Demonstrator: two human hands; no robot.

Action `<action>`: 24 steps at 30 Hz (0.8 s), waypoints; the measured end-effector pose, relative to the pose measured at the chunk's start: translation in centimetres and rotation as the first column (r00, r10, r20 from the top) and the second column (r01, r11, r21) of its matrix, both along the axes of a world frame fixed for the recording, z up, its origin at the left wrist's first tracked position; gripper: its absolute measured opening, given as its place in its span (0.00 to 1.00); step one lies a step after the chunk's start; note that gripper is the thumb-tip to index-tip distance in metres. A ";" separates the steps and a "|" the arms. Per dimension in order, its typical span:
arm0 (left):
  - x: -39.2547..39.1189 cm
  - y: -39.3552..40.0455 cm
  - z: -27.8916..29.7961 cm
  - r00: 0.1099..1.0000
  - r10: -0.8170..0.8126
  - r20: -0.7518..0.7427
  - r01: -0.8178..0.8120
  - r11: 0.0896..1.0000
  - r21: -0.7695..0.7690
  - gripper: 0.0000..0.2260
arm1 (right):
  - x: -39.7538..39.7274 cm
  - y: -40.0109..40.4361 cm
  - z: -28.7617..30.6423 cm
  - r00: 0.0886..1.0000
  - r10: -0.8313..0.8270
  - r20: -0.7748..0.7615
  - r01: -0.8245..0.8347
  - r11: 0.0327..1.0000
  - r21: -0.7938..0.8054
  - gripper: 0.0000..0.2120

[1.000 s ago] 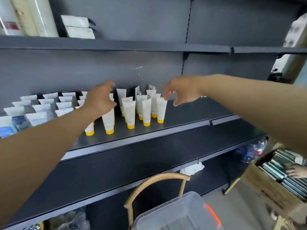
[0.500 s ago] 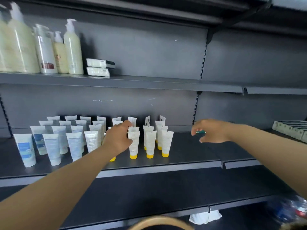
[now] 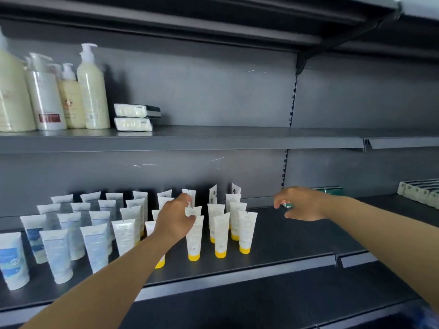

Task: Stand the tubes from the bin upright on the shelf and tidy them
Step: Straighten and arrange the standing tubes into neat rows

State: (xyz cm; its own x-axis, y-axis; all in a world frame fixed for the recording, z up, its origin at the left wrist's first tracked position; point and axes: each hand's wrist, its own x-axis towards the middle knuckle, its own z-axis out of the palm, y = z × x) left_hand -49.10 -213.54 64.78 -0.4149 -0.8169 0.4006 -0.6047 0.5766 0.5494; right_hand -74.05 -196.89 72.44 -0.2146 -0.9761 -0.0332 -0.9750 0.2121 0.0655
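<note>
Left hand now among tubes

So it's a dark grey metal shelf. On it, rows of yellow-capped tubes stand cap-down mid-shelf, white-and-blue tubes upright in rows to their left. A green box sits near the back wall, and a row of white packs at far right.

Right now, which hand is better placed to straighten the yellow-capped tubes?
Left. The left hand is already among the yellow-capped tubes, fingers at their tops; the right hand hovers off to their right, holding nothing.
</note>
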 end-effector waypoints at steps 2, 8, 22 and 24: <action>-1.1 -1.1 0.3 0.999 0.003 -0.036 -0.003 1.000 0.014 0.15 | -1.5 -0.7 0.0 0.998 -0.031 0.056 0.033 0.999 -0.040 0.13; -5.9 -4.5 2.0 0.988 0.068 -0.135 -0.051 0.991 0.126 0.11 | -6.0 -5.9 -0.3 0.975 -0.021 0.222 0.060 0.984 -0.169 0.10; -15.4 -13.4 -1.6 0.984 0.176 0.037 -0.180 0.974 0.137 0.07 | -10.6 -21.7 -5.5 0.912 0.013 0.411 0.093 0.967 -0.238 0.15; -15.7 -14.0 -2.1 0.981 0.191 0.041 -0.195 0.970 0.142 0.08 | -11.1 -22.9 -5.8 0.913 0.012 0.408 0.090 0.969 -0.229 0.15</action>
